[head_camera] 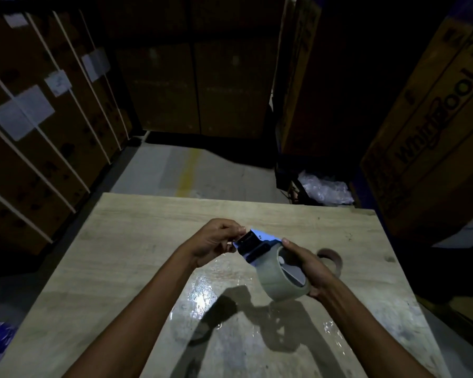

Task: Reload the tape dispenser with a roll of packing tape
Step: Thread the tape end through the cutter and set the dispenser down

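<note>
A blue and black tape dispenser (253,248) is held above the wooden table (126,241), with a roll of clear packing tape (277,282) sitting on its hub. My right hand (310,268) wraps around the roll and the dispenser's rear end from the right. My left hand (216,240) pinches something small at the black front end of the dispenser, at the blade side; whether it is the tape's free end cannot be told. A brown cardboard tape core (332,259) lies on the table just behind my right hand.
Tall cardboard boxes (38,137) stack to the left, more at the back, and a printed box (434,137) stands on the right. Crumpled plastic wrap (325,190) lies beyond the table's far right corner. Clear film shines on the tabletop near me.
</note>
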